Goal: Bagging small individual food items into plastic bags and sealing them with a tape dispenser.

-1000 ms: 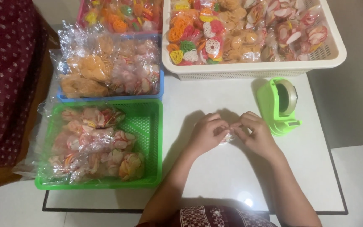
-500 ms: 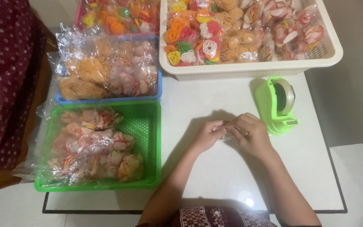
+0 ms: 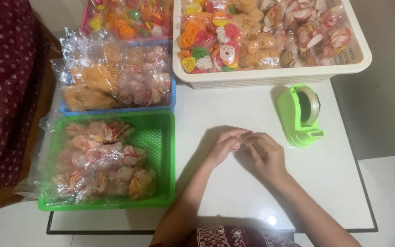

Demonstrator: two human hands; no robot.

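Observation:
My left hand and my right hand meet fingertip to fingertip above the white table, a little right of its middle. The fingers of both are curled together over something small between them; what it is stays hidden. A green tape dispenser with a roll of clear tape stands just right of my right hand. A green basket with several clear bags of crackers lies to the left of my left hand.
A blue basket of bagged crackers sits behind the green one. A pink basket stands at the back. A large white basket of coloured crackers fills the far right. A person in dark red patterned cloth stands at the left edge.
My hands have stayed together at the same spot; the fingers shifted slightly against each other. The camera view moved a little.

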